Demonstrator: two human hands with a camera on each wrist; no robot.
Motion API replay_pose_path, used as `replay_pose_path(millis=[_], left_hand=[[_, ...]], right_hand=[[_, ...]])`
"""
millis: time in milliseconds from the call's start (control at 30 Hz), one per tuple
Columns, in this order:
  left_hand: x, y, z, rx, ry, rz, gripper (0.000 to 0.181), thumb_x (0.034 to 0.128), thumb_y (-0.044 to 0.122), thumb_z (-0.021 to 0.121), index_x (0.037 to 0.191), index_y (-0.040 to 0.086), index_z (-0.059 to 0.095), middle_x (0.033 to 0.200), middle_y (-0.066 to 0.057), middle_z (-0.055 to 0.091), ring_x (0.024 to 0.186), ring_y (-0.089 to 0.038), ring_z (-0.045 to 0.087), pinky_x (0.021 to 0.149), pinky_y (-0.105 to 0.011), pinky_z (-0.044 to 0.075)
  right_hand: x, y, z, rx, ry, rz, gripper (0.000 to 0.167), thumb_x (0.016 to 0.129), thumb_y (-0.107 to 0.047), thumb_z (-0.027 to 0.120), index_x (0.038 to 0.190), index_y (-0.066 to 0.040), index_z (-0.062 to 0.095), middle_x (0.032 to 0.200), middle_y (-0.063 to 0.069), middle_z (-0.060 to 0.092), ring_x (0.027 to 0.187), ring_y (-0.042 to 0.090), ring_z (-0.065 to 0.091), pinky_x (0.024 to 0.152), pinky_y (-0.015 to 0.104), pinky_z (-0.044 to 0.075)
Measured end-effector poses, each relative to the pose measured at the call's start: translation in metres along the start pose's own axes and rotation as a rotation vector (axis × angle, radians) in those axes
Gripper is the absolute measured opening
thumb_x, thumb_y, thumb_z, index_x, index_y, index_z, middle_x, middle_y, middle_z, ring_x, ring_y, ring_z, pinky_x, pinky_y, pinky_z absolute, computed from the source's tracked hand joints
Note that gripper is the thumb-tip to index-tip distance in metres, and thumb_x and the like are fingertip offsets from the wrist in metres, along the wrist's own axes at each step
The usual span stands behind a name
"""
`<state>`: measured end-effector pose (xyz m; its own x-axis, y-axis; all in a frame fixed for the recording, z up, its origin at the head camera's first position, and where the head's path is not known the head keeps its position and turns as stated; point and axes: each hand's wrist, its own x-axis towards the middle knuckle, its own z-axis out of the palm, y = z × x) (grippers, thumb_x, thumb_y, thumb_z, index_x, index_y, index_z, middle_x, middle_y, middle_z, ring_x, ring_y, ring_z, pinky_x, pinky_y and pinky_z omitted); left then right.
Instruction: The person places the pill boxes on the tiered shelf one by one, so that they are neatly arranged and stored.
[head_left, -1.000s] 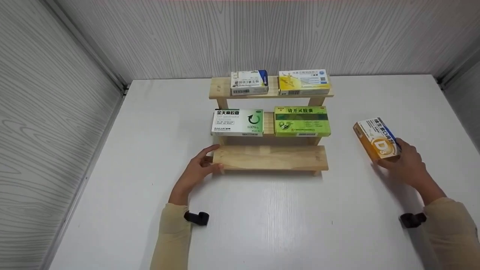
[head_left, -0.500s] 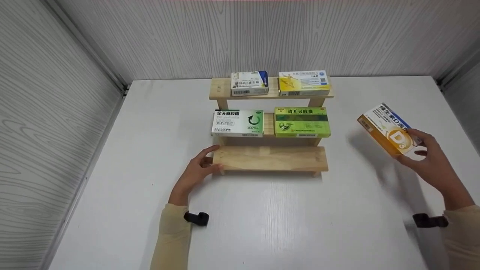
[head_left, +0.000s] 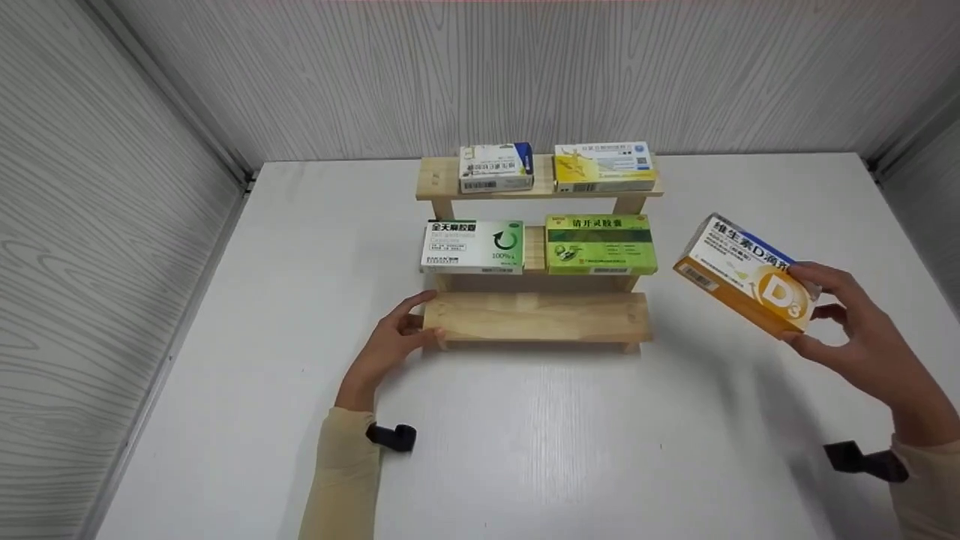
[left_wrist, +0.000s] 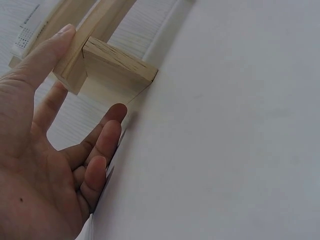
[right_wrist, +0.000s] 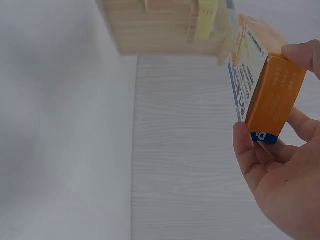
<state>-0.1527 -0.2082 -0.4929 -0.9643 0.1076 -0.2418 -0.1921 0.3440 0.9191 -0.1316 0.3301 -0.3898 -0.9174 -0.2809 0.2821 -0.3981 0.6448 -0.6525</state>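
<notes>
In the head view my right hand (head_left: 866, 337) holds a white and orange vitamin D medicine box (head_left: 739, 274) by its right end, thumb below and fingers above. The box is tilted and lifted off the table, right of a three-step wooden display rack (head_left: 536, 316). The right wrist view shows the orange end of the medicine box (right_wrist: 276, 92) between thumb and fingers. My left hand (head_left: 386, 345) grips the left end of the bottom step with thumb and index finger. In the left wrist view, the other fingers of the left hand (left_wrist: 50, 165) curl loosely below the step.
The middle step bears a white and green box (head_left: 472, 247) and a lime-green box (head_left: 600, 244). On the top step lie a small white and blue box (head_left: 495, 166) and a yellow and white box (head_left: 604, 166). Behind the white table (head_left: 555, 450) stands a grey wood-grain wall (head_left: 525, 75).
My right hand has lifted the vitamin D box off the table, first up and right, then back left toward the rack. The left hand stays on the bottom step.
</notes>
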Motion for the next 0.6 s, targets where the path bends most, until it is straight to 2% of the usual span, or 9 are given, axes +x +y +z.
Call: replay_pose_path(millis=[133, 233, 467, 600], left_hand=[[-0.001, 0.001, 0.000, 0.001, 0.001, -0.008, 0.064, 0.0843, 0.027, 0.075, 0.142, 0.034, 0.047, 0.113, -0.015, 0.062, 0.095, -0.021, 0.056, 0.081, -0.031, 0.042], [-0.002, 0.002, -0.001, -0.005, 0.000, -0.007, 0.064, 0.0840, 0.027, 0.075, 0.142, 0.034, 0.047, 0.114, -0.015, 0.062, 0.096, -0.021, 0.055, 0.081, -0.031, 0.042], [-0.001, 0.001, -0.002, -0.003, 0.003, -0.002, 0.064, 0.0840, 0.027, 0.075, 0.142, 0.033, 0.047, 0.108, -0.014, 0.062, 0.090, -0.020, 0.054, 0.080, -0.031, 0.041], [-0.001, 0.000, -0.001, -0.001, 0.001, -0.009, 0.065, 0.0830, 0.029, 0.076, 0.141, 0.035, 0.047, 0.108, -0.014, 0.063, 0.092, -0.020, 0.055, 0.081, -0.031, 0.042]], right_hand=[[-0.004, -0.022, 0.005, -0.014, -0.018, -0.067, 0.086, 0.067, 0.018, 0.073, 0.143, -0.004, 0.040, 0.144, -0.024, 0.032, 0.116, -0.002, 0.036, 0.081, 0.003, 0.034], [-0.006, -0.035, 0.009, 0.017, -0.055, -0.112, 0.087, 0.063, 0.018, 0.075, 0.142, -0.002, 0.043, 0.144, -0.019, 0.037, 0.113, 0.002, 0.040, 0.078, 0.007, 0.036], [-0.005, -0.048, 0.031, 0.064, -0.235, -0.207, 0.085, 0.063, 0.009, 0.079, 0.140, -0.007, 0.048, 0.143, -0.009, 0.042, 0.111, 0.002, 0.043, 0.070, 0.016, 0.042], [-0.003, -0.049, 0.050, 0.063, -0.348, -0.182, 0.081, 0.068, 0.003, 0.079, 0.140, -0.014, 0.048, 0.142, -0.001, 0.042, 0.113, -0.002, 0.041, 0.069, 0.021, 0.046]])
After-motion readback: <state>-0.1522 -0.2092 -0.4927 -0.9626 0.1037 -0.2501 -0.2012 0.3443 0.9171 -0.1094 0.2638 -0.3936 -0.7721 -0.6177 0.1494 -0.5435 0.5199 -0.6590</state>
